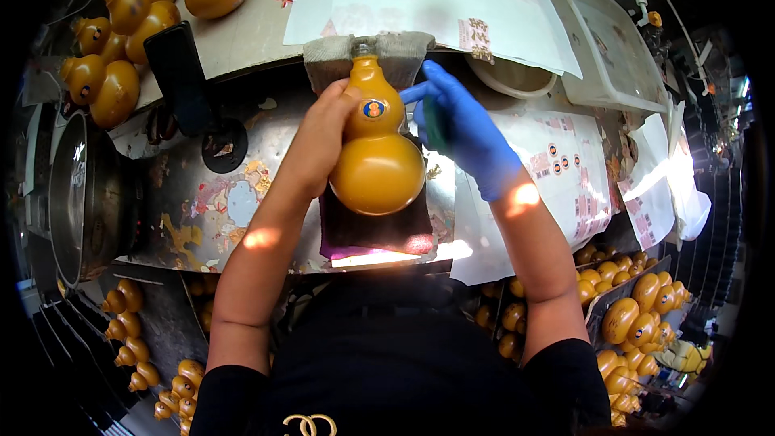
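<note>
A glossy amber gourd-shaped bottle lies in front of me, its clear neck pointing away from me. The neck end rests at a grey cloth-covered support, and the lower bulb lies over a dark cloth pad. On the upper bulb is a small round dark-blue sticker with an orange figure. My bare left hand grips the bottle's left side at the upper bulb. Just right of the bottle, my blue-gloved right hand is curled around a flat dark green piece, index finger outstretched.
A phone on a stand and several gourd bottles stand at left, beside a metal basin. Printed sticker sheets lie at right, below a translucent tray. Crates of gourd bottles sit below the table edge.
</note>
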`<action>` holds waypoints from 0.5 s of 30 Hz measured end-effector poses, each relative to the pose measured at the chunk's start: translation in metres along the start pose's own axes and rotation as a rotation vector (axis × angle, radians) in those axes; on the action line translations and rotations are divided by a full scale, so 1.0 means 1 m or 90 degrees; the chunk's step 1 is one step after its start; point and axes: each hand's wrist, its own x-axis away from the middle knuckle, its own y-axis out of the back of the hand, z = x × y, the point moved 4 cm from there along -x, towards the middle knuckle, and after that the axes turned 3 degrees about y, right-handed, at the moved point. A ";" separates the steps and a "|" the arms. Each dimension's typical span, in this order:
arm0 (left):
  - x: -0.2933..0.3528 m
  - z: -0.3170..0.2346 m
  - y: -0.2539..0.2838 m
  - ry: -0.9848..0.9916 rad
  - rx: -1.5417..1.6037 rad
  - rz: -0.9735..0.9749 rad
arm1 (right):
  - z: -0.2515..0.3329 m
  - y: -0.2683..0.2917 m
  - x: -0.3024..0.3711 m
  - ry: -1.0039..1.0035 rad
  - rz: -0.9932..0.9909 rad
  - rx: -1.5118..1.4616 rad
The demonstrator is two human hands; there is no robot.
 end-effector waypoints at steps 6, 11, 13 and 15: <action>-0.007 0.002 0.008 0.010 0.104 0.069 | 0.032 -0.024 0.010 0.289 -0.058 0.159; 0.004 -0.011 -0.007 0.017 0.078 0.055 | 0.050 -0.024 -0.008 0.544 -0.223 0.511; -0.001 -0.008 -0.003 -0.010 -0.017 0.049 | 0.048 -0.020 0.003 0.477 -0.221 0.369; -0.008 0.002 0.004 0.006 -0.088 0.023 | 0.025 -0.002 0.013 0.377 -0.184 0.004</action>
